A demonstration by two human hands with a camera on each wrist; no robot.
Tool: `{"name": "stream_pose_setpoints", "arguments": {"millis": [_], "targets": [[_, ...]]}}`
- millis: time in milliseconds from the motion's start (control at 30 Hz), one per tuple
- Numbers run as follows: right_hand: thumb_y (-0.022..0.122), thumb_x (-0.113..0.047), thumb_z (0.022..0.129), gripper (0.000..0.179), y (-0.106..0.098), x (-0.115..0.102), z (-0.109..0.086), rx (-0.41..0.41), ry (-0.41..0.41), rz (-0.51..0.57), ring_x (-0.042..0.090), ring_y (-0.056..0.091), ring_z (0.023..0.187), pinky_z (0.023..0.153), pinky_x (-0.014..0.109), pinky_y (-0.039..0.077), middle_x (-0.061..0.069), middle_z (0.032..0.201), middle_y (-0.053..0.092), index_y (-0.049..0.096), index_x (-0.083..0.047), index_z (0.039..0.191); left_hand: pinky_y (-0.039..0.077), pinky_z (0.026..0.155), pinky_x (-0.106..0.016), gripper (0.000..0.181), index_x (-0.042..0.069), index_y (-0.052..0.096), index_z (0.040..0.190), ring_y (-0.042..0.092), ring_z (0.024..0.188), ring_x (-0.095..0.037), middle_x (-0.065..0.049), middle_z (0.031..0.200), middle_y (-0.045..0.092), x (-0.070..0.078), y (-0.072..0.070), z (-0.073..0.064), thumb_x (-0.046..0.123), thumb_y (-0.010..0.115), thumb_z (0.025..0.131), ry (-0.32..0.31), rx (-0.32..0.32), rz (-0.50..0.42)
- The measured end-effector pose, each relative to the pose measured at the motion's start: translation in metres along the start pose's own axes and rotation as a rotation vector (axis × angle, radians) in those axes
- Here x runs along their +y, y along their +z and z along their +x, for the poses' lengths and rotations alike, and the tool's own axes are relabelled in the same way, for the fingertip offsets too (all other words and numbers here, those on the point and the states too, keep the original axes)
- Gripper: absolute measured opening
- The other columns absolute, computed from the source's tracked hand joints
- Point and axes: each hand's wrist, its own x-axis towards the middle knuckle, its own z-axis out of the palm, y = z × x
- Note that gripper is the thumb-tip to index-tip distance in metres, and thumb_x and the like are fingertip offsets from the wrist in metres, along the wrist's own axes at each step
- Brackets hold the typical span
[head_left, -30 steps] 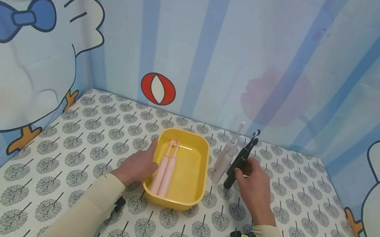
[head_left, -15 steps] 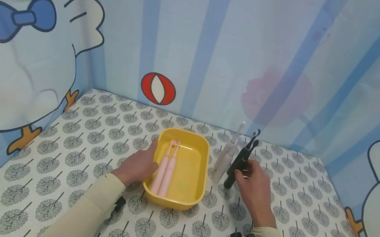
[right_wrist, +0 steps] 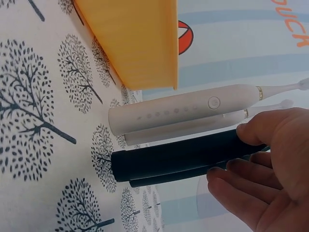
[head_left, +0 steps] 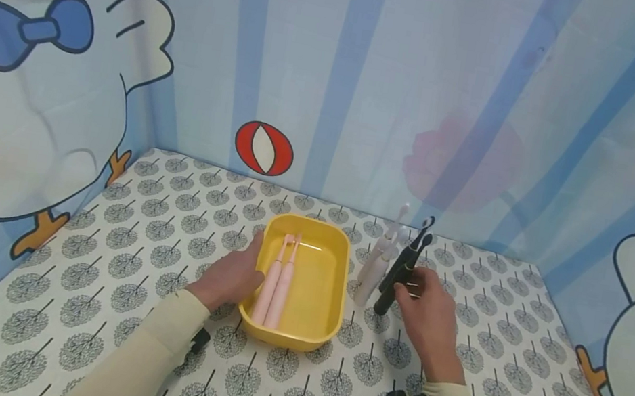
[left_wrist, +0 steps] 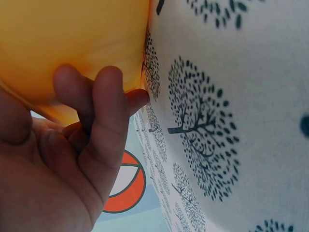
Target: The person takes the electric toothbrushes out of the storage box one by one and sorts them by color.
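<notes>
My left hand (head_left: 228, 277) grips the left wall of a yellow plastic tub (head_left: 314, 280), thumb over the rim and fingers along the outside. Two pink electric toothbrushes (head_left: 282, 288) lie side by side in the tub, along its left wall. To the right of the tub, two white electric toothbrushes (right_wrist: 183, 108) and two black ones stand upright on the cloth. My right hand (head_left: 428, 310) is at the nearer black electric toothbrush (right_wrist: 169, 157), thumb tip and loosely bent fingertips right beside its handle, with a gap showing between thumb and fingers.
A white cloth with dark tree prints (head_left: 125, 333) covers the table. Behind it hangs a blue striped curtain (head_left: 302, 52) with cartoon ducks at both sides. The white and black toothbrushes stand close together, between the tub and my right hand.
The nearer black toothbrush's head sank slightly and then stayed still. My right hand has eased a little to the right and back from it. The left hand and tub have not moved.
</notes>
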Motion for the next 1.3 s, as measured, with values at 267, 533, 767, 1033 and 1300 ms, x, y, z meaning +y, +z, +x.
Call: {"name": "stream_pose_setpoints", "arguments": {"millis": [267,533,767,1033,1300], "targets": [[0.061,-0.022,0.095,0.032,-0.006,-0.003,-0.009,0.175,0.003,-0.038,0.028,0.067,0.089,0.072,0.046,0.052,0.014,0.103,0.069,0.059,-0.001,0.12,0.045,0.053,-0.034,0.083,0.009,-0.005,0.156,0.055,0.055,-0.021,-0.01,0.071,0.057,0.0,0.004,0.003,0.018,0.047,0.093,-0.003,-0.008,-0.005],[0.057,-0.012,0.093,0.013,-0.012,-0.019,-0.015,0.428,-0.133,-0.025,0.021,0.057,0.057,0.054,0.039,0.044,0.008,0.073,0.065,0.067,-0.004,0.093,0.045,0.053,-0.034,0.083,0.01,-0.005,0.156,0.055,0.056,-0.021,-0.01,0.073,0.057,0.0,0.005,0.004,0.02,0.047,0.093,-0.024,-0.008,0.013],[0.059,-0.01,0.092,0.01,-0.011,-0.046,-0.019,0.432,-0.277,-0.002,0.018,0.053,0.053,0.051,0.037,0.043,0.005,0.066,0.062,0.066,-0.005,0.088,0.045,0.053,-0.034,0.083,0.01,-0.006,0.156,0.055,0.055,-0.022,-0.01,0.071,0.057,0.001,0.002,0.002,0.02,0.046,0.093,-0.027,-0.013,0.011],[0.059,-0.011,0.091,0.01,-0.011,-0.065,-0.016,0.408,-0.312,0.02,0.014,0.052,0.05,0.048,0.034,0.043,0.002,0.064,0.061,0.067,-0.006,0.088,0.045,0.053,-0.034,0.084,0.009,-0.006,0.156,0.055,0.055,-0.022,-0.011,0.072,0.057,0.0,0.001,0.002,0.019,0.047,0.092,-0.011,-0.003,0.004],[0.058,-0.013,0.093,0.012,-0.007,-0.084,-0.015,0.276,-0.271,0.086,0.01,0.057,0.056,0.047,0.029,0.046,-0.001,0.07,0.066,0.069,-0.006,0.092,0.045,0.053,-0.034,0.084,0.009,-0.006,0.156,0.055,0.055,-0.022,-0.011,0.073,0.057,-0.001,0.001,0.001,0.019,0.047,0.092,-0.012,-0.004,0.006]]}}
